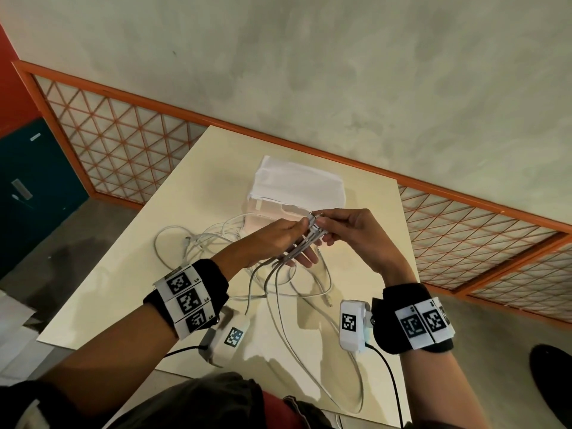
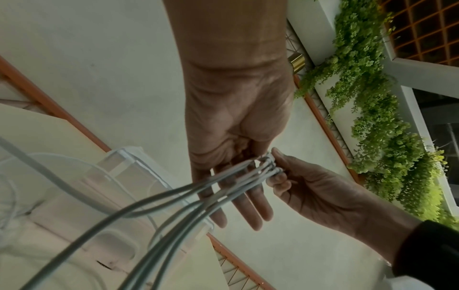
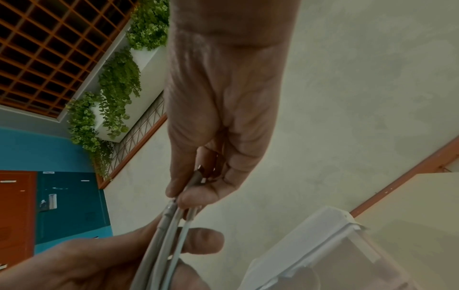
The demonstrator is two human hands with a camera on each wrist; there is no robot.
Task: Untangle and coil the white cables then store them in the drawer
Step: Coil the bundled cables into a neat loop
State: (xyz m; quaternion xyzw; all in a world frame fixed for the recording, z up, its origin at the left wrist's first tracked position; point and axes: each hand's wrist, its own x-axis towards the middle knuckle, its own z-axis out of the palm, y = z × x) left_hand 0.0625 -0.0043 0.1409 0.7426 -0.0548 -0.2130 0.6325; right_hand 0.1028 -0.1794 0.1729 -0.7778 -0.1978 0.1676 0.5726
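I see both hands raised above the table (image 1: pixel 148 243), meeting over the tangle. My right hand (image 1: pixel 356 236) pinches the gathered plug ends of the white cables (image 1: pixel 312 236) between thumb and forefinger. My left hand (image 1: pixel 278 239) lies under the bundle just below that pinch, fingers straight and relaxed, the strands running across its palm. From the grip the cables drop toward me in loose loops onto the table, some trailing left of the grip. The white drawer unit (image 1: pixel 297 187) stands just beyond the pinch, apart from both hands.
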